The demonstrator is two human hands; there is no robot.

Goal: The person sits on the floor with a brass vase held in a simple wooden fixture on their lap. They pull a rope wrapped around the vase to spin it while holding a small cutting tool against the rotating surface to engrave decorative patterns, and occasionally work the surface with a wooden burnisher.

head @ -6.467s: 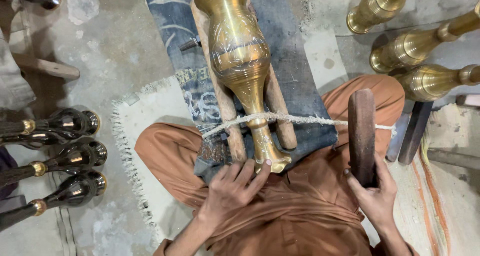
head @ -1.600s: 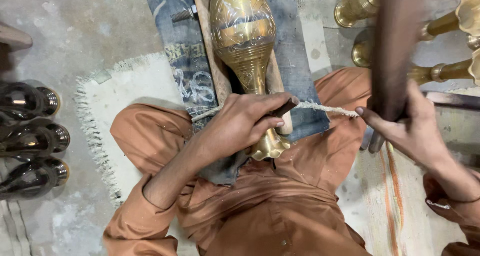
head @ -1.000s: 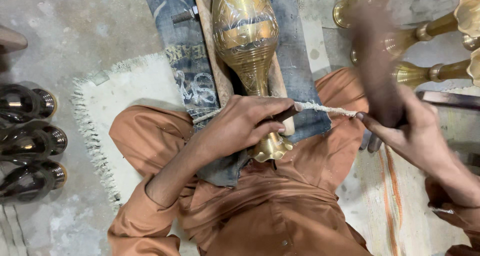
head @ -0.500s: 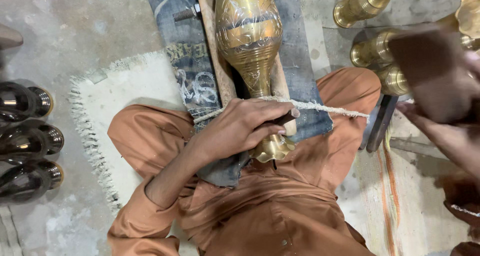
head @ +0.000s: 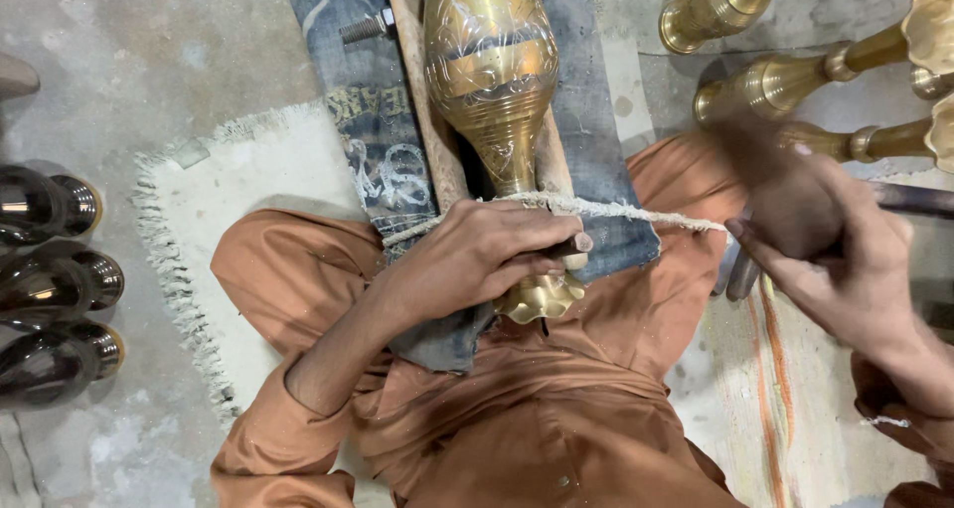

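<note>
Vase [head: 494,76]: it lies along your lap on a wooden cradle [head: 422,120], foot toward you, body away from you.
Cloth [head: 378,140]: it sits under the cradle, spread over your crossed legs.
Cord [head: 636,213]: it runs across the vase's neck, from left of the cradle out to your right.
Left hand [head: 477,259]: it rests on the neck, over the cord, just behind the foot.
Right hand [head: 825,240]: it is well right of the vase (blurred).
Mat [head: 248,190]: it lies on the floor beneath you, reaching out left.
Dark vases [head: 55,289]: they lie on the floor at far left.
Other vases [head: 795,71]: they lie on the floor, right and beyond your knee.
</note>
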